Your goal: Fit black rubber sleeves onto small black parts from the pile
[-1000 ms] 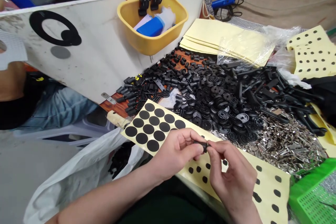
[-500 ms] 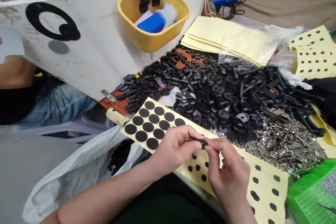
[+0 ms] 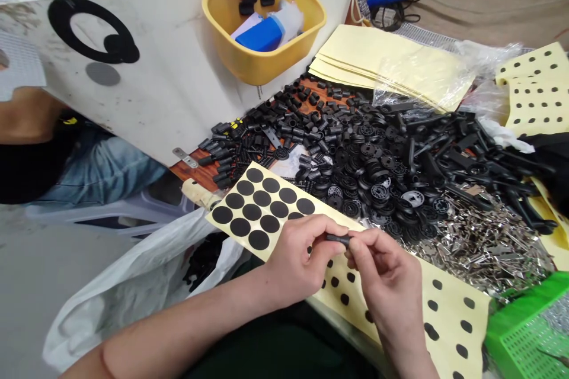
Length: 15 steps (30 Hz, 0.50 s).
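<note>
My left hand (image 3: 302, 254) and my right hand (image 3: 386, 278) meet over a pale yellow backing sheet (image 3: 448, 320). Between their fingertips they pinch one small black plastic part (image 3: 338, 240). Both hands are closed on it. The sheet carries large black round stickers (image 3: 262, 207) at its left end and small black dots (image 3: 462, 327) further right. Just beyond the hands lies a heap of black round wheels (image 3: 368, 180) and small black cylinders (image 3: 306, 124).
A yellow tub (image 3: 267, 68) hangs on a white divider board (image 3: 155, 89). Long black plastic arms (image 3: 480, 160), a pile of small metal clips (image 3: 480, 243), stacked yellow sheets (image 3: 391, 65), a green basket (image 3: 528, 331) and a white plastic bag (image 3: 133, 290) surround the spot. Another person sits at left (image 3: 53, 154).
The hands stay together on the small black part, shifting slightly up and left over the sheet; the fingers have turned the part a little.
</note>
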### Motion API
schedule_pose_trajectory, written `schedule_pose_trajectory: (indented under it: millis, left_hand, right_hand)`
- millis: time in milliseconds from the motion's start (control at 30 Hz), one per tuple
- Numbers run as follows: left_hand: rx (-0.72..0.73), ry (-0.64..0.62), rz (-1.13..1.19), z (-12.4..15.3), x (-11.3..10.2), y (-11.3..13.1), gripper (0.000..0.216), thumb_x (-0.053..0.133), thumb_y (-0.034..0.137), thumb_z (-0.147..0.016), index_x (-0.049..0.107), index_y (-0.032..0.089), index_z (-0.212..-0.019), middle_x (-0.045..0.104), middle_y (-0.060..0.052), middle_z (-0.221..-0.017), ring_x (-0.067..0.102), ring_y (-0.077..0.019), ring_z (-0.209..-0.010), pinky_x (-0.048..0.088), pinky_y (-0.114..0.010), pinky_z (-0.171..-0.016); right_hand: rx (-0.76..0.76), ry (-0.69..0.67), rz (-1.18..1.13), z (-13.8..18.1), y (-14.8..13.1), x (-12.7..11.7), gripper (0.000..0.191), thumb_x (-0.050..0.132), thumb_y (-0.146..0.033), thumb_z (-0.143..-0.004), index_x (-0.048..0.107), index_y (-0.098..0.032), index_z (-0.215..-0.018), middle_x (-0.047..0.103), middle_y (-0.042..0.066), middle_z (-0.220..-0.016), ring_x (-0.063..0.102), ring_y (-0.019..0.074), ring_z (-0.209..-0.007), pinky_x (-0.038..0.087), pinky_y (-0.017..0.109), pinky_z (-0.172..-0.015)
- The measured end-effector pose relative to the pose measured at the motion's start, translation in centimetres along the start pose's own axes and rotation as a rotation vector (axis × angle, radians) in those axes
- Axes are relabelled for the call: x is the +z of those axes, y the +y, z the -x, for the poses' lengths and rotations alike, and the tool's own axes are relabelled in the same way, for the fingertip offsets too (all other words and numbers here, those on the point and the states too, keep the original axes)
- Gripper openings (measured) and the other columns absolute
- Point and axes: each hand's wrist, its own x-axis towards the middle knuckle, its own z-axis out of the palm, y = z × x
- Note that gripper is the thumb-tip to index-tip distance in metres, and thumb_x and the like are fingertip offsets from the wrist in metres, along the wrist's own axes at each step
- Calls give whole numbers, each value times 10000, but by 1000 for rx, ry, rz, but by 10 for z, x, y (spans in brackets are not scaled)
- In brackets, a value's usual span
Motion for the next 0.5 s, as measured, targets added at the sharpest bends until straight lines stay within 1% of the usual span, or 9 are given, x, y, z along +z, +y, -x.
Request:
schedule_pose_trajectory:
  millis: [67,100,200,267,333,400,500]
  left_hand:
    - [-61,-10,68,-2,1,1,108,585,105,-778,681,141,-808,732,-53,-802,666,-147,-740,517,-253,-698]
    - [-120,-20,123,-3,1,2,99,590,115,-773,679,138,-808,724,-47,-785,656,-139,-713,512,-245,-673]
    - [-287,-60,300,-7,-2,3,68,627,149,-738,669,133,-788,680,-13,-704,580,-97,-588,468,-216,-573]
    - [-363,-81,376,-9,-4,2,77,660,174,-714,665,126,-774,647,1,-651,538,-81,-537,429,-205,-528]
    - [-429,-102,421,-10,-7,-1,119,690,205,-699,666,118,-777,624,5,-609,527,-80,-509,394,-198,-493]
    - [-482,-122,450,-11,-8,-5,156,705,230,-693,667,114,-789,619,3,-596,527,-81,-493,371,-193,-472]
    - [-479,-114,450,-11,-7,-10,158,707,229,-700,670,117,-804,622,4,-601,532,-82,-501,371,-190,-473]
  right_hand:
    - [-16,32,6,2,1,3,127,594,-200,-915,640,-194,-797,622,-26,-625,616,109,-545,496,183,-490]
    - [-65,75,36,3,1,5,112,593,-173,-909,641,-197,-811,633,-23,-648,621,110,-563,505,189,-509]
    - [-308,176,182,2,3,8,147,589,-64,-874,639,-203,-877,675,-2,-737,659,123,-661,537,214,-600]
    - [-462,169,259,-1,5,7,199,586,-10,-851,629,-197,-906,687,13,-759,675,133,-696,547,225,-630]
    - [-552,130,297,-6,6,4,220,581,15,-839,617,-191,-907,684,19,-748,677,139,-683,555,237,-630]
    - [-581,99,311,-9,6,2,225,578,19,-837,613,-194,-899,685,22,-745,680,145,-675,566,252,-634]
    - [-521,112,304,-10,7,2,210,576,-3,-849,629,-201,-888,701,25,-757,691,147,-684,579,249,-644]
